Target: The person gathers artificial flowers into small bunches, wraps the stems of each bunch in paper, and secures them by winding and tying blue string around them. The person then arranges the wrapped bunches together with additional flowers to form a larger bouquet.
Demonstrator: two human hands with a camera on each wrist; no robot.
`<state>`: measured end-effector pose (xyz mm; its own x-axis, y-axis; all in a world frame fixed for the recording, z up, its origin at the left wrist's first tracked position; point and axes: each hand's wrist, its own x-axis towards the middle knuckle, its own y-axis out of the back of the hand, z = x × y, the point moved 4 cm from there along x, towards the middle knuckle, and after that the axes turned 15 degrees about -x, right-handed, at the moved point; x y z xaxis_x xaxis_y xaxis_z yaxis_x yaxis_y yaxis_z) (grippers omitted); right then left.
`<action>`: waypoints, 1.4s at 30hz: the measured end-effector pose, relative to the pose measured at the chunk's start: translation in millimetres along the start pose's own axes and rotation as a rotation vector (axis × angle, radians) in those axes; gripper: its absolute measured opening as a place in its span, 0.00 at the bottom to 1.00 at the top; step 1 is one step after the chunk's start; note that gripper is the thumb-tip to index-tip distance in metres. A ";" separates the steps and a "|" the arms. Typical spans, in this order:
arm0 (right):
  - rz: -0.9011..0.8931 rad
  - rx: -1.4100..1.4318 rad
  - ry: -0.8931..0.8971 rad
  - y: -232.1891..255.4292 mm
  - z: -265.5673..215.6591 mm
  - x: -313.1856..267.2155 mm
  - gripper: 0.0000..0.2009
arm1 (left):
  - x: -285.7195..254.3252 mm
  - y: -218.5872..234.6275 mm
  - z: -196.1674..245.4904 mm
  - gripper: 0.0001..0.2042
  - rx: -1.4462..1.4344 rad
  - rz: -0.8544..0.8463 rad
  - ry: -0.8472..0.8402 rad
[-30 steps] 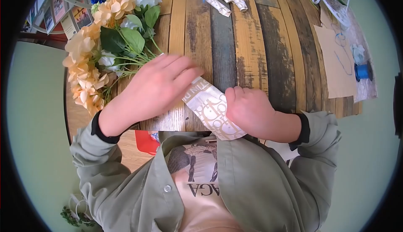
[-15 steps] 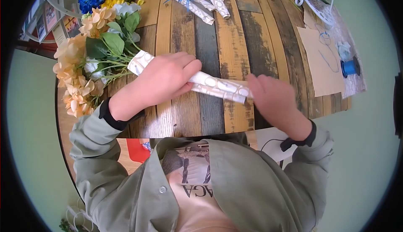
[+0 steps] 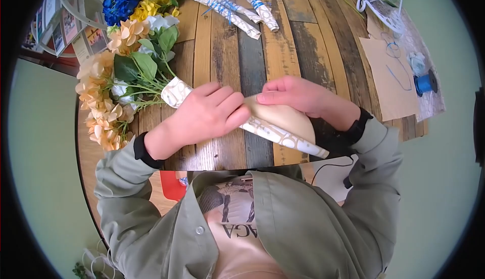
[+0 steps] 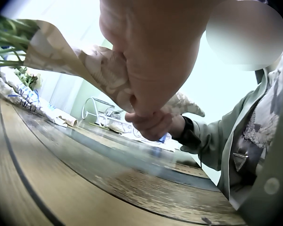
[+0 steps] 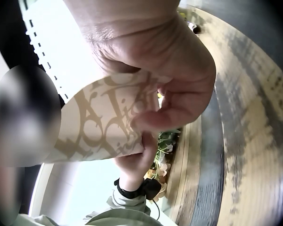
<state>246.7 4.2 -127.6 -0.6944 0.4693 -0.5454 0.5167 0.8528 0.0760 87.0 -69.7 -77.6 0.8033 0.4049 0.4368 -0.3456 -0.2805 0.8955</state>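
A strip of white-and-gold patterned wrapping paper (image 3: pixel 283 136) runs around the stems of an artificial bouquet (image 3: pixel 151 74) with peach and white flowers. My left hand (image 3: pixel 204 114) grips the wrap just below its upper opening, over the table. Close to its knuckles, my right hand (image 3: pixel 298 97) pinches the loose paper between thumb and fingers. The plain cream inner side of the flap curves out below the right hand. In the right wrist view, the patterned paper (image 5: pixel 106 113) spreads from under the right thumb. The stems inside the wrap are hidden.
Blue flowers (image 3: pixel 121 1) and yellow flowers (image 3: pixel 151 3) lie at the back left, near wrapped stems tied with blue ribbon (image 3: pixel 222 8). Brown paper (image 3: pixel 386 77), a blue ribbon spool (image 3: pixel 425 83) and a white wire stand (image 3: pixel 381 3) are at the right.
My right hand has moved from the paper's lower end up beside my left hand. The paper's loose flap now bulges outward, its plain side showing. My left hand keeps its hold.
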 end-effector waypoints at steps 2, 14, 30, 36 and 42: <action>0.080 -0.419 0.230 8.7 -11.9 0.8 0.16 | -2.6 -4.1 1.4 0.09 -0.058 -0.097 -0.001; 0.273 -0.552 0.475 21.1 -1.0 15.1 0.11 | 18.3 -34.9 18.1 0.12 -0.334 -0.061 0.248; 0.435 -0.720 0.540 37.0 -4.1 20.8 0.11 | 16.0 -44.7 4.3 0.14 -0.670 -0.032 0.352; 0.451 -0.795 0.556 3.9 -30.3 -12.8 0.09 | -5.9 -16.3 -11.1 0.21 -0.836 0.009 0.270; 0.543 -0.874 0.605 0.9 -34.6 -18.2 0.08 | -49.2 18.5 -68.3 0.25 -0.372 -0.267 0.372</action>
<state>242.5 4.3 -88.7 -0.7350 0.6485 0.1980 0.4627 0.2662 0.8456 8.0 -35.4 -76.7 0.6848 0.7165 0.1329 -0.3560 0.1698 0.9189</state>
